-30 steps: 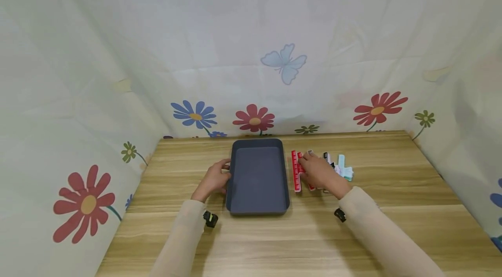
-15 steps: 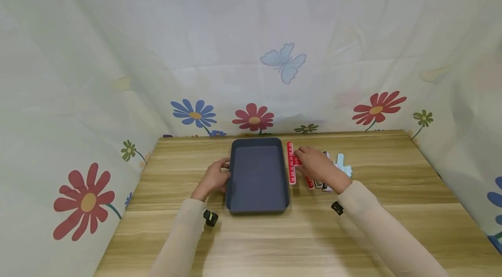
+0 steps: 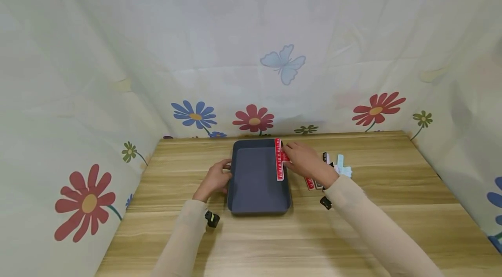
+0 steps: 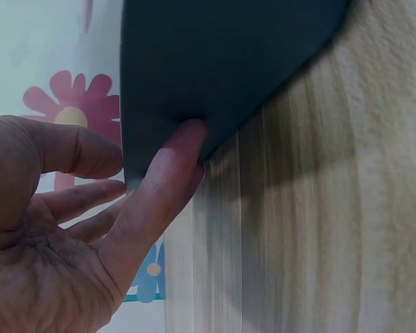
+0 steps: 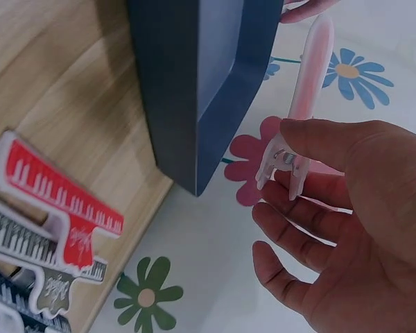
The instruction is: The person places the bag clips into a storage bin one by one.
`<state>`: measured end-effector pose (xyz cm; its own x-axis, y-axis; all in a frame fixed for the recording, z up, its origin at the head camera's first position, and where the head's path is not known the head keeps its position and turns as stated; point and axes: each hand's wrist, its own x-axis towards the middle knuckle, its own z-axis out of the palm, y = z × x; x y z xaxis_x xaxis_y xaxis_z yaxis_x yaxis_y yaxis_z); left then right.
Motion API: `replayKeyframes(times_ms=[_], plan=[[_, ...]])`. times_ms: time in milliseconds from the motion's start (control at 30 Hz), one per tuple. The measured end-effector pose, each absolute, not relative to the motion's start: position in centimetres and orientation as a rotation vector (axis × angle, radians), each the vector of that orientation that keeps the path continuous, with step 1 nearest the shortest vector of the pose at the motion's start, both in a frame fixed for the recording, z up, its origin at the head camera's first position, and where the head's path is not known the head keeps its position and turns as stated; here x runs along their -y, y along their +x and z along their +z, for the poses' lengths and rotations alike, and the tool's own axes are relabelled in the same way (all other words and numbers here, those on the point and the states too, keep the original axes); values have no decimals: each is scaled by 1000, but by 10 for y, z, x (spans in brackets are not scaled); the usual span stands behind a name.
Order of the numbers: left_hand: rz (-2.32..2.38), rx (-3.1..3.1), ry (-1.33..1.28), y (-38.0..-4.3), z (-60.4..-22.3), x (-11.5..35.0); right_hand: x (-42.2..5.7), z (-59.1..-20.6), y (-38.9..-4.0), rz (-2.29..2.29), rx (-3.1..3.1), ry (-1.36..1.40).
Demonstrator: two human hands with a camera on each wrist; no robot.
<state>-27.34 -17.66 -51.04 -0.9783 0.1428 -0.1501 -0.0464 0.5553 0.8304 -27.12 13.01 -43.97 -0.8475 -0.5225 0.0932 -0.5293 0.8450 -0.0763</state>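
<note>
Pinching a red clip (image 3: 279, 161) by its handle, the right hand (image 3: 306, 161) has brought it across to the right side of the dark tray (image 3: 256, 181). A second ago that clip lay to the tray's right with the hand beside it; half a second later it was just off the rim. Now it overlaps the right edge from above, its long bar running lengthwise — the right wrist view shows it held in the air, thumb on one side, fingers on the other.

Over on the left, nothing much has shifted: the left hand (image 3: 213, 180) stays against the tray's outer wall, fingers loosely extended and touching the side without closing around anything. The tray sits in the same place on the wooden table (image 3: 255, 242).

As the right hand moves leftward, more of the other clips come into sight. Another red clip (image 5: 78, 246), a grey clip (image 5: 54, 295) and a dark one lie close together — and beyond them, farthest right, is a pale blue clip (image 3: 341, 166). Flower-printed cloth (image 3: 196, 50) hangs behind, unchanged.
</note>
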Motion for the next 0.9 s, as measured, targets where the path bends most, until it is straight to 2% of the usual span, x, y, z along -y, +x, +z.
replayKeyframes(times_ms=[433, 900], plan=[[1376, -2602, 92, -274, -511, 177, -94, -431, -289, 166, 2959, 892], [1383, -2604, 96, -274, -511, 177, -50, -438, -305, 188, 3105, 794]])
